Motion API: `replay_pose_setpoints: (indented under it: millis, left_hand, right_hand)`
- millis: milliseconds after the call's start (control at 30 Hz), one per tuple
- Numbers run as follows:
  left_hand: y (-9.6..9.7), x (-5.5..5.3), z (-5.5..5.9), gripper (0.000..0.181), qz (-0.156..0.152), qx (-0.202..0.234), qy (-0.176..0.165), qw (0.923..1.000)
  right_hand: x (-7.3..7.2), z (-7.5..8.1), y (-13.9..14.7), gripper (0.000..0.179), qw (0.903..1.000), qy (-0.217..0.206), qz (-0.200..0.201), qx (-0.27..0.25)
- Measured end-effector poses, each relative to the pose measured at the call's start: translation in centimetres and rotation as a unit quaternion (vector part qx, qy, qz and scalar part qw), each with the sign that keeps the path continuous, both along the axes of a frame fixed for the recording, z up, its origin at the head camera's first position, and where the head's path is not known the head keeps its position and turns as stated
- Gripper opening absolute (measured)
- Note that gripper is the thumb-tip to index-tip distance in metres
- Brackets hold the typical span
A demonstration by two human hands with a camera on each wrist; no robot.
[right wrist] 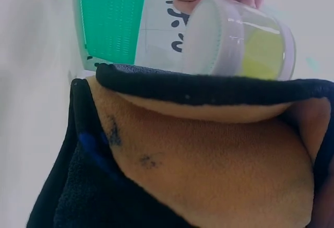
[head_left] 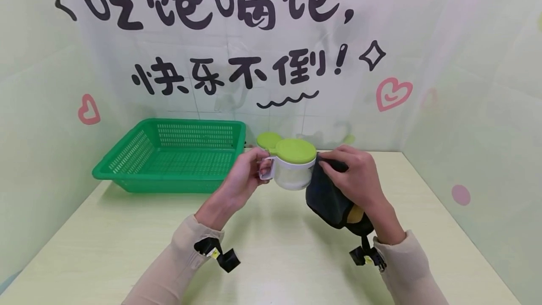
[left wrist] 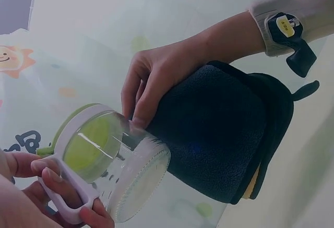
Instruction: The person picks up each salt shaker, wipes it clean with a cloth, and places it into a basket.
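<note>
A clear jar (head_left: 292, 175) with a green lid (head_left: 296, 150) and white handle is held up off the table, tilted in the left wrist view. My left hand (head_left: 247, 173) grips it, fingers curled through the handle (left wrist: 68, 191). A smaller green round piece (head_left: 269, 140) shows beside the lid. My right hand (head_left: 353, 173) pinches the upper end of a dark, thick cloth (left wrist: 209, 129) with a hanging loop, its fingertips at the jar's side. The cloth hangs down below the hand; its tan inner side (right wrist: 219, 160) gapes open in the right wrist view.
A green perforated plastic basket (head_left: 169, 185) stands at the back left of the pale wooden table (head_left: 271, 258). Behind it hangs a white backdrop (head_left: 237, 46) with black writing, and patterned side walls close off left and right.
</note>
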State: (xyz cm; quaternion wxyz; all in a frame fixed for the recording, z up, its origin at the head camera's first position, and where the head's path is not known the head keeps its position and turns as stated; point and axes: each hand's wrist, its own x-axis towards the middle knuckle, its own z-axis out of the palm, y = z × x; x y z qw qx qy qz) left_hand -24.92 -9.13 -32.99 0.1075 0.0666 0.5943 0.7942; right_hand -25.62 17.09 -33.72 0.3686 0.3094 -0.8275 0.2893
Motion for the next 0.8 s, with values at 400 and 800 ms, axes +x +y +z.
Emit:
replay_pose_setpoints:
  millis: [400, 800]
  left_hand:
    - [-0.21, 0.01, 0.20, 0.026, 0.009, 0.007, -0.001, 0.9999]
    - [-0.21, 0.09, 0.23, 0.026, 0.003, 0.011, -0.002, 0.9999]
  right_hand:
    - [-0.19, -0.79, -0.48, 0.017, 0.9959, -0.065, -0.013, 0.061]
    - [-0.32, -1.06, -0.92, 0.016, 0.9900, -0.123, -0.004, 0.070]
